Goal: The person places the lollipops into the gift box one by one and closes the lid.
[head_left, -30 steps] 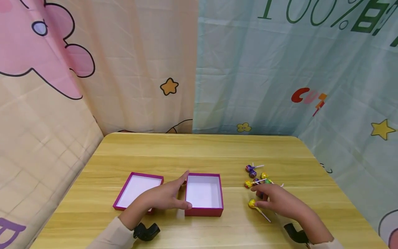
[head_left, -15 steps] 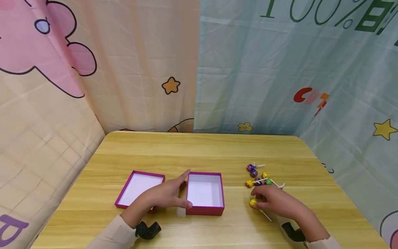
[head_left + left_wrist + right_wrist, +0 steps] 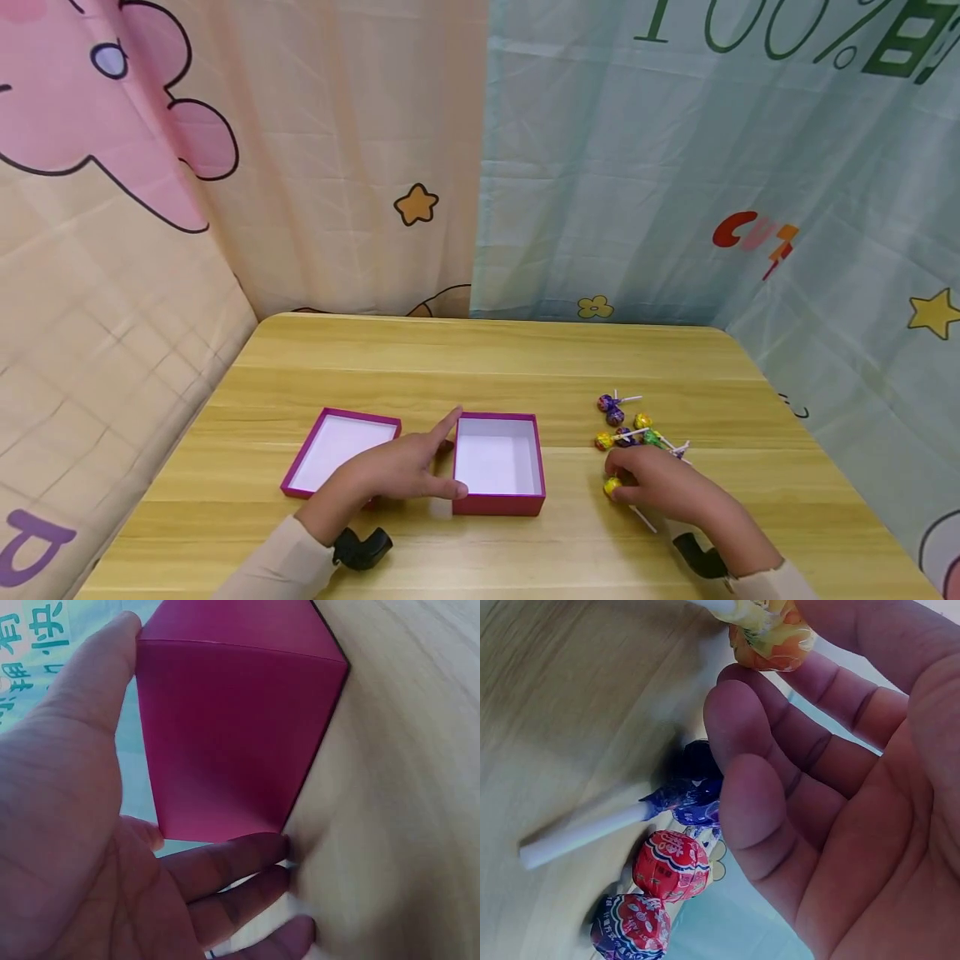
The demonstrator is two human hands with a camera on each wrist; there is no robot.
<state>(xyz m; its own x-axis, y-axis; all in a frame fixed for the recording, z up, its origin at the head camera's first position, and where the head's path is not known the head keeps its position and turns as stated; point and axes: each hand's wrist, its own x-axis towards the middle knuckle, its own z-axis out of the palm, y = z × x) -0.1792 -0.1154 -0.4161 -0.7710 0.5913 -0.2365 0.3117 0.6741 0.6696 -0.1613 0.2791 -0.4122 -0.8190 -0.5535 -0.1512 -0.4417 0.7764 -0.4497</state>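
My left hand (image 3: 401, 468) rests along the left side of a magenta box (image 3: 498, 505) with a white inside. In the left wrist view, the thumb lies straight at the upper corner of the box (image 3: 225, 742), and the other fingers touch its lower edge. My right hand (image 3: 663, 479) pinches a yellow-wrapped lollipop (image 3: 612, 487) by its candy head. Its white stick points toward me. In the right wrist view, the thumb presses against the lollipop (image 3: 776, 645), and the index finger is partly hidden behind it.
Beyond my right hand lie several lollipops, among them a purple one (image 3: 605, 403), a yellow one (image 3: 603, 442) and a green one (image 3: 652, 437). A red one (image 3: 671, 864) shows in the right wrist view. The shallow lid (image 3: 345, 450) lies left of the box on the wooden table (image 3: 480, 358).
My right thumb and fingertips have closed in on the yellow lollipop's head. The left hand stays at the box. The whole head view has shifted slightly.
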